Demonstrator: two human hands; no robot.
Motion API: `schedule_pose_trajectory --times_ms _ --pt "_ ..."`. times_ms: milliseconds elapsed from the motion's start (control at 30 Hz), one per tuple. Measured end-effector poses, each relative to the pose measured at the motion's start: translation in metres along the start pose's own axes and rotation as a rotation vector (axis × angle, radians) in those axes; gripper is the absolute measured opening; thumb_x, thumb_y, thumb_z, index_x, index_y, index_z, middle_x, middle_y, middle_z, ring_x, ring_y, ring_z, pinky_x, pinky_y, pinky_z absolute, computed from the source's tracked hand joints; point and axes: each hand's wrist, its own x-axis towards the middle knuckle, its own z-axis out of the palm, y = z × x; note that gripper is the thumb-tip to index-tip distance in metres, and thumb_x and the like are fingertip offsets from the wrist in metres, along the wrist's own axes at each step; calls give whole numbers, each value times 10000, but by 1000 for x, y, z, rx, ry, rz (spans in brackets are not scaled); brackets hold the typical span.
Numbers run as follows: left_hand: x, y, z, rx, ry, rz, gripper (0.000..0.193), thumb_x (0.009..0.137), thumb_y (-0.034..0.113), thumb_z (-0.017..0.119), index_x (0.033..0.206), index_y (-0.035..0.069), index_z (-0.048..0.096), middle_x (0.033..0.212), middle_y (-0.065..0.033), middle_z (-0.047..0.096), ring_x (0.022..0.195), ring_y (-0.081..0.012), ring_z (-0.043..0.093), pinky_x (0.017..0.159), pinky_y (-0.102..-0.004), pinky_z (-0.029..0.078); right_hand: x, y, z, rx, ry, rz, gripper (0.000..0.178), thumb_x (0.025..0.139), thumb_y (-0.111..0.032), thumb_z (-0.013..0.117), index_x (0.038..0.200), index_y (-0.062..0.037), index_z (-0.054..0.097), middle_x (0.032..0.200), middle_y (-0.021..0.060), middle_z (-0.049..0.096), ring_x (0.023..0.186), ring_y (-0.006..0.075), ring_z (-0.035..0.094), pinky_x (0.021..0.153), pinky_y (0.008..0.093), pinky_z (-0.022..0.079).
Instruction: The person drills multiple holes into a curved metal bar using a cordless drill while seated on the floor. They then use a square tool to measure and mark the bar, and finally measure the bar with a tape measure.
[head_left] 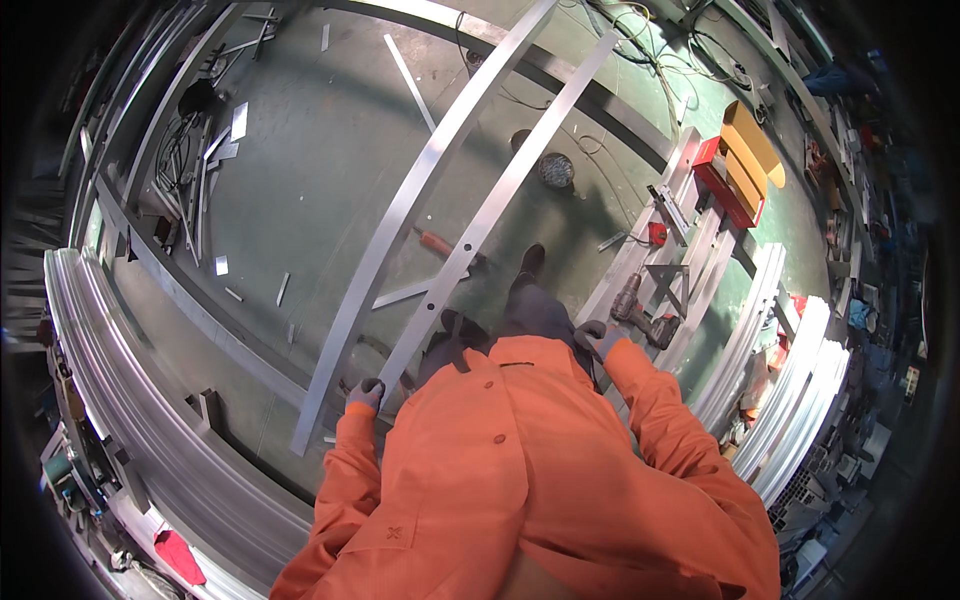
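My left hand (pixel 367 392), in a grey glove, is closed beside the near end of a long silver metal bar (pixel 482 222) with dark holes along it. What its fingers hold, if anything, is hidden. A second, wider silver bar (pixel 402 210) runs alongside to the left. By my right hip, my gloved right hand (pixel 598 340) rests at the edge of the metal profiles, its fingers loosely apart and holding nothing visible. A cordless drill (pixel 642 312) lies on those profiles just right of it, near a dark triangular bracket (pixel 668 288).
Stacked silver profiles (pixel 150 400) curve along the left; more bundles (pixel 785 390) lie right. An opened red box (pixel 738 165) sits beyond the drill, near a red tape measure (pixel 657 234). A red-handled tool (pixel 436 243), a round container (pixel 556 171) and offcuts lie on the floor.
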Motion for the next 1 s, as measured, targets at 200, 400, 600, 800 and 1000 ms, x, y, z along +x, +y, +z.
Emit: schedule_pose_trajectory --times_ms 200,400,600,800,1000 --pt "-24 1 -2 13 -120 -126 253 905 238 772 1110 93 808 988 -34 787 906 -141 696 842 -329 553 -18 63 -12 426 -53 98 294 907 -252 789 1133 -64 787 842 41 749 694 128 663 589 312 522" --pt "34 6 -27 -152 -30 -37 236 939 162 755 1151 66 793 1030 -37 786 917 -135 704 838 -309 564 -25 120 -7 730 0 312 279 918 -392 788 1059 -153 771 793 27 759 595 125 648 503 302 444" --pt "47 69 -33 -295 -29 3 238 964 70 710 1193 33 762 1041 -44 772 930 -143 708 846 -293 568 -16 134 -1 924 44 379 254 935 -203 774 1132 -44 773 901 107 777 736 214 728 612 329 549" --pt "50 76 -30 -181 -32 10 273 938 140 769 1190 35 760 1068 -73 779 975 -175 712 901 -321 566 27 90 9 673 -60 245 240 919 -320 757 1063 -135 810 843 54 787 615 153 678 553 320 508" --pt "7 203 35 -4 -143 -82 334 925 156 802 1232 35 753 1107 -57 781 956 -163 705 879 -321 559 89 140 -21 729 -13 198 260 902 -278 751 1066 -89 819 854 81 786 687 163 716 617 323 556"
